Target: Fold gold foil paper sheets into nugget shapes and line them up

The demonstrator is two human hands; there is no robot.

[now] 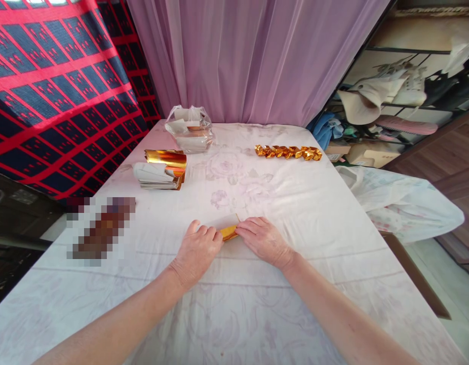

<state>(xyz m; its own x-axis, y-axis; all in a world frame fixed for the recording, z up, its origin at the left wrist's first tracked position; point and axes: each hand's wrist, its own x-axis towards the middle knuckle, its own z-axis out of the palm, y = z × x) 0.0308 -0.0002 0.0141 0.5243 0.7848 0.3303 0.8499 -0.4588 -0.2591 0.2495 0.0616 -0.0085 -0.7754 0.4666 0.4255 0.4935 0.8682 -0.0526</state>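
Note:
Between my two hands, low over the middle of the table, is a sheet of gold foil paper [229, 233] folded into a narrow strip. My left hand [201, 245] grips its left end, fingers curled over it. At the other end my right hand [264, 240] presses with its fingers together, and a thin edge of the paper sticks up beside the fingertips. The hands cover both ends of the strip. Farther left lies a curled stack of gold and white foil paper [161, 175]. A row of folded gold foil pieces [288, 152] sits at the back right.
A clear plastic bag [189, 131] with papers stands at the back left. A pixelated brown patch [103, 228] lies near the left edge. The table has a pale floral cloth [242, 324]. Beyond it are a purple curtain [238, 61] and, on the right, a shoe rack [401, 106] and white bag [413, 203].

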